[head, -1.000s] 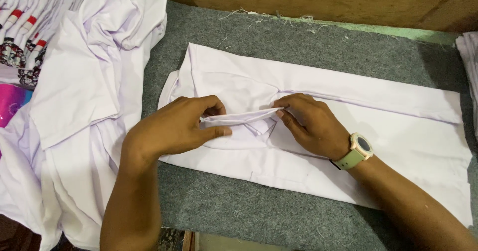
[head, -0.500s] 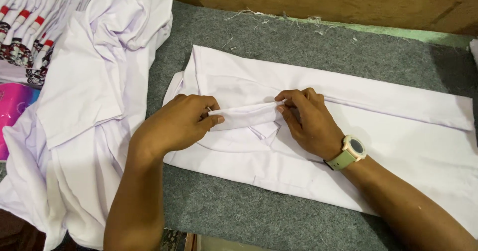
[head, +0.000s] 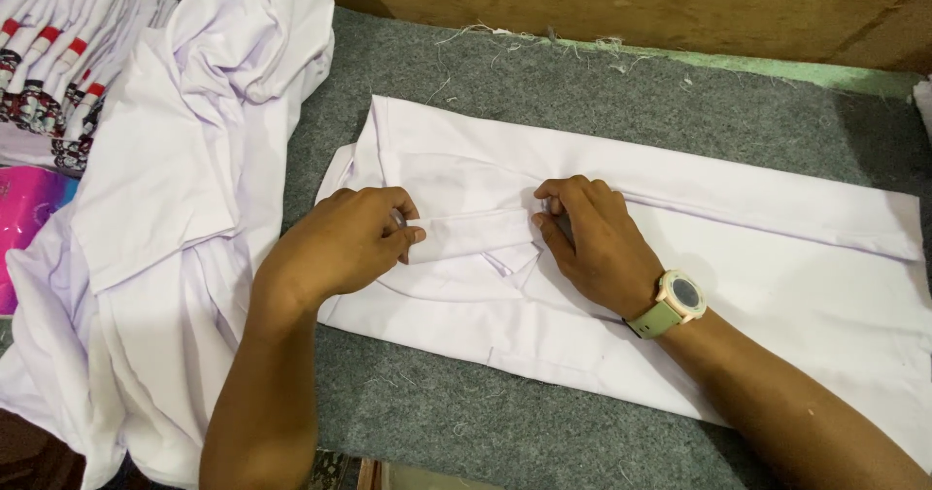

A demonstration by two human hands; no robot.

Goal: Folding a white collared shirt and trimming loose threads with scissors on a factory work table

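Observation:
A white shirt (head: pixel 757 286) lies folded lengthwise on a grey felt surface (head: pixel 544 72). Its collar band (head: pixel 471 235) is stretched flat between my two hands. My left hand (head: pixel 345 242) pinches the left end of the collar with fingers curled. My right hand (head: pixel 592 237), with a pale green watch (head: pixel 670 304) on the wrist, grips the right end of the collar. Both forearms come in from the bottom of the view.
A heap of loose white shirts (head: pixel 165 218) covers the left side. Behind it sits a stack of folded garments with red and dark prints (head: pixel 58 53). A pink item (head: pixel 29 208) peeks out at the far left. A wooden wall (head: pixel 621 4) runs along the back edge.
The collar band went from bunched to pulled flat and straight between my hands. My hands moved slightly apart along it. The view shifted a little.

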